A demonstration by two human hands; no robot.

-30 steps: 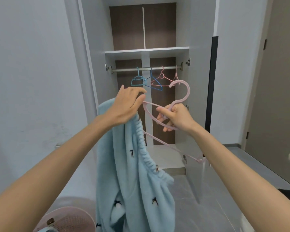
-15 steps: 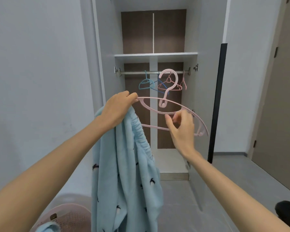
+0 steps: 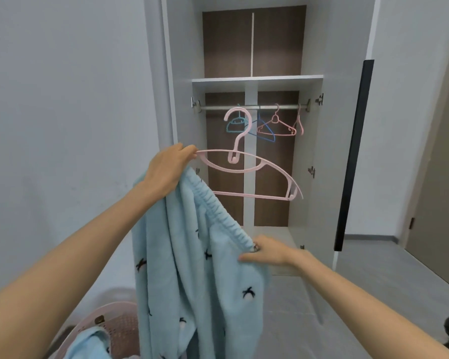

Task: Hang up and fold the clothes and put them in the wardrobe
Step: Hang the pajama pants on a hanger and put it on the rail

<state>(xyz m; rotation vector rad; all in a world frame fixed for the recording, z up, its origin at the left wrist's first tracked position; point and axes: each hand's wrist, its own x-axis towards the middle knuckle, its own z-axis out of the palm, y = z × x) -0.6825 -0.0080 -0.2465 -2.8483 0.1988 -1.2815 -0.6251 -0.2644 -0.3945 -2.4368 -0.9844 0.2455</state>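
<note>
Early days, I judge: my left hand [image 3: 170, 168] grips the pink hanger [image 3: 233, 158] by its end along with the blue trousers [image 3: 192, 255], centre frame. My right hand [image 3: 267, 252] pinches their waistband. They're not yet on the hanger. The rail [image 3: 252, 107] above carries only bare hangers [image 3: 276, 119], and the basket [image 3: 122, 325] at lower left holds more laundry.

The left hand [image 3: 170, 169] holds one end of a hanger [image 3: 246, 161] up before the open wardrobe [image 3: 184, 73], and a garment [image 3: 192, 255] hangs from that hand, its waistband running down and right to the right hand [image 3: 267, 251], which grips it lower and nearer. Behind the hanger, 4 more hangers [image 3: 276, 125] hang on the rail [image 3: 285, 107] under the shelf [image 3: 257, 79], with the door [image 3: 342, 125] open at right. A basket [image 3: 114, 325] sits at lower left, partly behind the garment, with cloth [image 3: 88, 343] in it.
</note>
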